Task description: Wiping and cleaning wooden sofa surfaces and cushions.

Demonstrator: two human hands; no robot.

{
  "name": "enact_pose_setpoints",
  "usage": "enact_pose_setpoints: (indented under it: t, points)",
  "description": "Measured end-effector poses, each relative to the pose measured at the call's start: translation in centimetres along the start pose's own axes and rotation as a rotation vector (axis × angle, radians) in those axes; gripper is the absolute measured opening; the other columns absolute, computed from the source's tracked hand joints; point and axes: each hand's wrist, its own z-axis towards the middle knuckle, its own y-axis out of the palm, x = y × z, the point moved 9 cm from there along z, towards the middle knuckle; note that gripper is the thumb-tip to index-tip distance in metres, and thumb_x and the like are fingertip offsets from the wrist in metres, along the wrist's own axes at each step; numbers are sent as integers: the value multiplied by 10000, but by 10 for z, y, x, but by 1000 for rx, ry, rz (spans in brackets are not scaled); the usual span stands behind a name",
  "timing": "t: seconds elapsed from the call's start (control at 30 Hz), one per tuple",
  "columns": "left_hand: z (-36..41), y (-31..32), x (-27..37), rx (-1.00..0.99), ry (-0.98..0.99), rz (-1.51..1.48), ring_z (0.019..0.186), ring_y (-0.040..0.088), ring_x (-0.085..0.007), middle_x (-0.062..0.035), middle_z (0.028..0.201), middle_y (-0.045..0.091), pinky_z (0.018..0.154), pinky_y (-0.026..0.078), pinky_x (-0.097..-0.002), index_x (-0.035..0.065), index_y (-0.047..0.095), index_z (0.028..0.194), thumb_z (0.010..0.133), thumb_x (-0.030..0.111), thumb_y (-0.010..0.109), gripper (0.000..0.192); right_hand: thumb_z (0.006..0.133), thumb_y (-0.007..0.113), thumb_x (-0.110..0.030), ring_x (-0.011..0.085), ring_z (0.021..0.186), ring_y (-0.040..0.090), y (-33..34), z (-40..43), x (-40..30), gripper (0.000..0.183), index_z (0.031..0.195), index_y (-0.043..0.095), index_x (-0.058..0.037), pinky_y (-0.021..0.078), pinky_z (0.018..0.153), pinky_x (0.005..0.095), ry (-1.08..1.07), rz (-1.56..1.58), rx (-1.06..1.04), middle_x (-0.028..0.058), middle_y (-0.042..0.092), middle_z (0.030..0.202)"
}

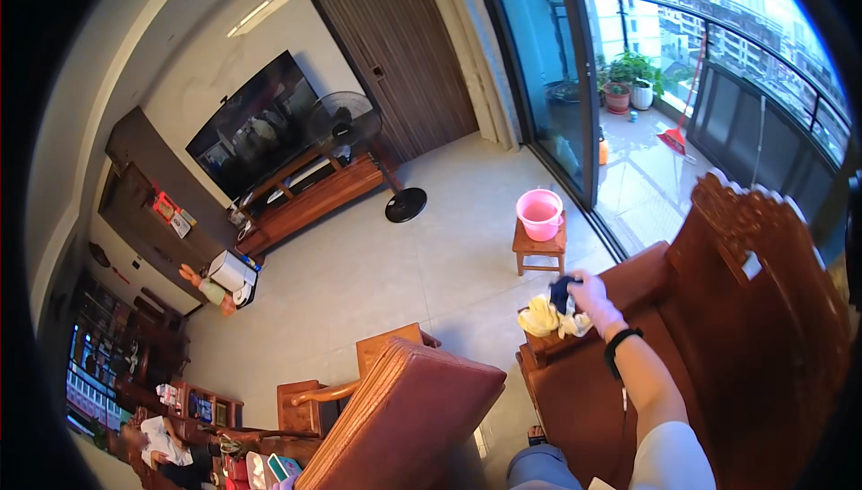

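Note:
My right hand (591, 298), in a pale lilac glove with a black band at the wrist, pinches a dark blue cloth (560, 293). Below it, a yellow cloth (539, 317) and a whitish cloth (574, 324) lie bunched on the wooden armrest (541, 348) of a carved sofa. A large reddish-brown seat cushion (411, 416) is tilted up on the left. At its lower left edge only a lilac sliver of my gloved left hand (285, 483) shows, seemingly gripping it; the fingers are mostly hidden.
A pink bucket (539, 215) stands on a wooden stool (539, 245) by the sliding glass door (559, 72). A standing fan (406, 204) is in front of the TV cabinet (316, 204). Wooden stools (297, 399) are beyond the cushion. Another person (165, 443) sits at lower left.

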Motion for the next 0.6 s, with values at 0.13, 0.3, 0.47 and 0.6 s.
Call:
enact_pose_setpoints:
  t: [0.13, 0.3, 0.47, 0.6]
  points:
    - [14, 23, 1, -224, -334, -35, 977, 573, -371, -195, 1017, 633, 881, 454, -438, 9, 640, 1070, 491, 235, 887, 669, 717, 687, -204, 340, 1031, 596, -12, 97, -65, 808, 1433, 329, -93, 483, 869, 376, -184, 121, 243, 227, 574, 1169]
    - [34, 36, 20, -194, -311, 8, 917, 576, -377, -184, 972, 631, 850, 459, -435, 1, 639, 1040, 509, 226, 883, 626, 700, 749, -492, 454, 1253, 409, 106, 82, -2, 943, 1450, 303, -134, 405, 998, 459, -182, -439, -226, 242, 363, 1414]
    - [52, 52, 36, -208, -318, -11, 908, 572, -382, -184, 961, 630, 849, 459, -434, -6, 633, 1036, 513, 217, 884, 622, 738, 707, -413, 475, 1114, 489, 147, -16, 53, 603, 1284, 534, -224, 429, 947, 476, -542, -868, -182, 168, 485, 1308]
    - [68, 52, 43, -201, -291, -52, 911, 585, -381, -194, 930, 632, 841, 465, -432, -26, 635, 1021, 486, 239, 901, 653, 757, 645, -119, 301, 952, 596, 144, -25, 50, 200, 954, 670, -142, 457, 885, 409, -436, -490, -173, 105, 633, 891]
